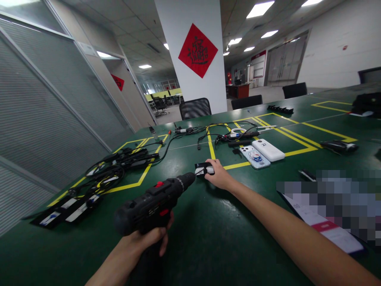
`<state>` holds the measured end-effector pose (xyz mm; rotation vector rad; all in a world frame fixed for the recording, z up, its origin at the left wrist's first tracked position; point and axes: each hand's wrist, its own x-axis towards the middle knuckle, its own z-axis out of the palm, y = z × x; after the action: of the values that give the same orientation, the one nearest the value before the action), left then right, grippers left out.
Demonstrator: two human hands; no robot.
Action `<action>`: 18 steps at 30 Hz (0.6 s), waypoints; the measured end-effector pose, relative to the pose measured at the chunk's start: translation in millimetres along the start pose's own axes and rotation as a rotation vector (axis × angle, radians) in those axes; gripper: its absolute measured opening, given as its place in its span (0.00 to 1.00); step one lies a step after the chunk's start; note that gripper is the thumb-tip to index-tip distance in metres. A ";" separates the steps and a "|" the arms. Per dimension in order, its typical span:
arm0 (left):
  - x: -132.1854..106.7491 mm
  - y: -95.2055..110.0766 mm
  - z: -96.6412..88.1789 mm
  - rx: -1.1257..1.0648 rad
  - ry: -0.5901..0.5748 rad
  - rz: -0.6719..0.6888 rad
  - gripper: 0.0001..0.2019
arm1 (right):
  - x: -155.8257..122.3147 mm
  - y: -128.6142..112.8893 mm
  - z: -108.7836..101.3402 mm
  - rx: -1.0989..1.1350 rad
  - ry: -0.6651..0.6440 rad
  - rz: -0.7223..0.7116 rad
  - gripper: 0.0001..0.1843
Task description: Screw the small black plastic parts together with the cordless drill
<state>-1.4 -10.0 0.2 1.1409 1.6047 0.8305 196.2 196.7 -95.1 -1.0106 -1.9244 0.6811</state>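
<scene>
A black cordless drill (154, 202) with red buttons is gripped at its handle by my left hand (145, 242). Its chuck points right and away from me, and a thin bit reaches toward a small black-and-white block (204, 170). My right hand (218, 174) closes its fingers around that block from the right, against the green table. Whether the bit touches the block, I cannot tell. Beyond my right hand lie a phone in a patterned case (255, 157) and a white power bank (268, 149), side by side.
Tangled black cables and black strips (119, 171) cover the table's left side. More cables and tools (238, 135) lie farther back. A dark object (339, 146) and a printed sheet (330, 228) are at the right. Yellow tape (297, 151) marks areas on the green table (190, 258).
</scene>
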 end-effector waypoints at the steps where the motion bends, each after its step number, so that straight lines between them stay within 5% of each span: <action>1: -0.1 0.3 -0.2 -0.007 0.011 -0.003 0.22 | 0.1 0.1 -0.2 0.003 -0.002 -0.002 0.26; 18: -2.5 7.4 -1.5 0.070 0.060 0.008 0.22 | 2.1 1.1 -4.6 -0.013 -0.031 -0.041 0.26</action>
<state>-0.5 -10.0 8.1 1.1822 1.6911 0.8265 199.9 199.5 -92.7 -0.9714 -1.9736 0.6655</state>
